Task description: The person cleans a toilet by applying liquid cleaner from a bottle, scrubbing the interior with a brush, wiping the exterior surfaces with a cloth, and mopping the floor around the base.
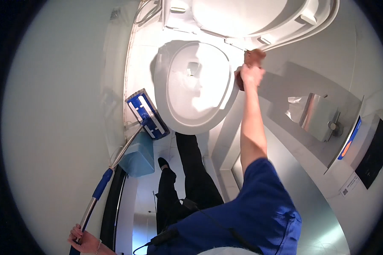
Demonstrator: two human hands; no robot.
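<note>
My left hand [84, 238] grips the pole [103, 183] of a flat mop near its lower end in the picture. The pole slants up to a blue and white mop head [146, 114] with a grey pad edge, tilted beside the toilet bowl. My right hand [252, 75] is closed on a brown cloth [255, 56], which bulges out above and below the fingers. This hand is at the right outer side of the white toilet bowl [162, 83], close to the seat hinge. The toilet seat [293, 24] and lid are raised. Water shows in the bowl's drain.
A light-blue waste bin [137, 156] stands under the mop pole by the left wall. On the right wall, a metal paper holder [320, 118] carries toilet paper [295, 105], near a ledge with a blue and orange packet [349, 138]. A hose [150, 14] hangs at upper left.
</note>
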